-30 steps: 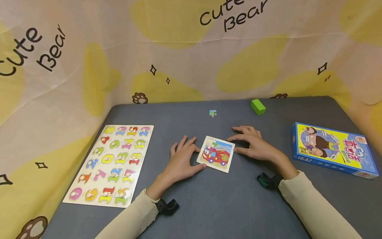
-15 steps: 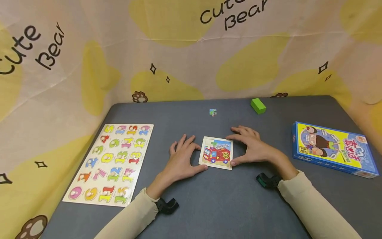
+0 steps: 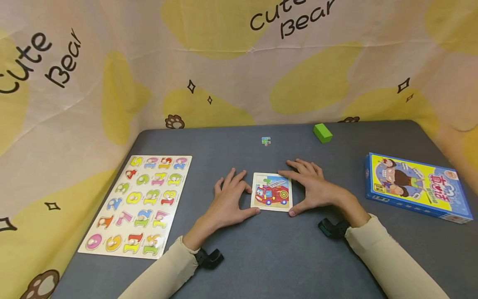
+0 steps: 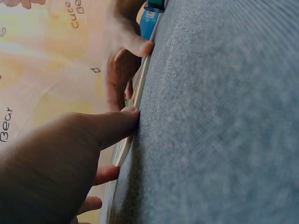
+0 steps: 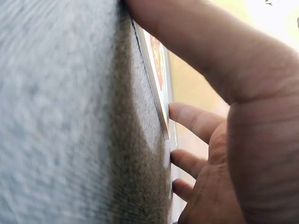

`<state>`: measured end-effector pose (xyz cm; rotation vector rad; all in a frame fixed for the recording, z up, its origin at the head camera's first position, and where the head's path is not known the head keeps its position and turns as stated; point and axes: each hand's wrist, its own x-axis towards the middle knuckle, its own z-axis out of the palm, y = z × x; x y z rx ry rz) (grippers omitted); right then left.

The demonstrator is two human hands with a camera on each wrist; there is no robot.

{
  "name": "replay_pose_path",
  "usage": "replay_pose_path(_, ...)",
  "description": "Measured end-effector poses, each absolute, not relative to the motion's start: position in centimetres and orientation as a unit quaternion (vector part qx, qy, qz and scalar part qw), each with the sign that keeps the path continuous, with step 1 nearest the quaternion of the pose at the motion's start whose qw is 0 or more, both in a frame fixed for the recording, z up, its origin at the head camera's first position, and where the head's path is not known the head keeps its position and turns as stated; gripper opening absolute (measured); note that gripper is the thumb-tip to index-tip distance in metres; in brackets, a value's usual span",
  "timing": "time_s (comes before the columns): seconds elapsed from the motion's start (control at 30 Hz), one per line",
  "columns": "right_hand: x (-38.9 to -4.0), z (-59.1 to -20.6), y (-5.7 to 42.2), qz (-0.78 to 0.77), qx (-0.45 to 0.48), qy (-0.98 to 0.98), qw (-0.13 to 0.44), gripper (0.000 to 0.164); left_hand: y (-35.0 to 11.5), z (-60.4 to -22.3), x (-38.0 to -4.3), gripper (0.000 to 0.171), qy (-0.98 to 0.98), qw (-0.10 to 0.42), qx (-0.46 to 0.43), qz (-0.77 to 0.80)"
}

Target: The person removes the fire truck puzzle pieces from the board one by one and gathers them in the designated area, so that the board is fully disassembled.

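Observation:
A small square jigsaw puzzle (image 3: pixel 271 193) with a red fire engine in a pale frame lies squared up at the middle of the grey table. My left hand (image 3: pixel 228 203) rests along its left side, thumb at the near left corner and index finger by the left edge. Across from it, my right hand (image 3: pixel 315 189) spans the right side. Its index fingertip reaches the far right corner and its thumb touches the near right corner. In the left wrist view, the left thumb (image 4: pixel 117 125) lies against the frame's thin edge. The right wrist view shows the right fingers (image 5: pixel 196 122) spread and fairly straight.
A loose puzzle piece (image 3: pixel 266 140) lies beyond the puzzle, and a green block (image 3: pixel 323 133) sits near the table's far edge. To the left is a number board (image 3: pixel 140 207). A blue and yellow box (image 3: pixel 418 187) lies at the right.
The fire engine puzzle has turned from tilted to square and shifted slightly right. My right thumb has slid nearer along its right edge; the left hand has hardly moved.

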<state>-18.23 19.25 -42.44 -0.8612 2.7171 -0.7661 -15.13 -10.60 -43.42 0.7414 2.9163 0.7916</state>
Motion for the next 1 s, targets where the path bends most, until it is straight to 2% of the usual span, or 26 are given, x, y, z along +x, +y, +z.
replay_pose_path(0.4, -18.5, -42.4, 19.9, -0.279, -0.305, 0.902, 0.125, 0.108, -10.6, -43.5, -14.9, 0.043, 0.931, 0.018, 0.262, 0.252)
replay_pose_path(0.57, -18.6, -42.3, 20.0, -0.281, -0.311, 0.898, 0.130, 0.109, -10.6, -43.3, -14.9, 0.050, 0.930, 0.025, 0.273, 0.244)
replay_pose_path(0.73, -18.6, -42.4, 20.0, -0.282, -0.314, 0.898, 0.127, 0.107, -10.6, -42.9, -14.5, 0.067, 0.920, 0.045, 0.333, 0.203)
replay_pose_path(1.0, -18.5, -42.5, 20.2, -0.286, -0.317, 0.897, 0.117, 0.100, -10.0, -42.5, -13.8, 0.062, 0.880, 0.057, 0.436, 0.177)
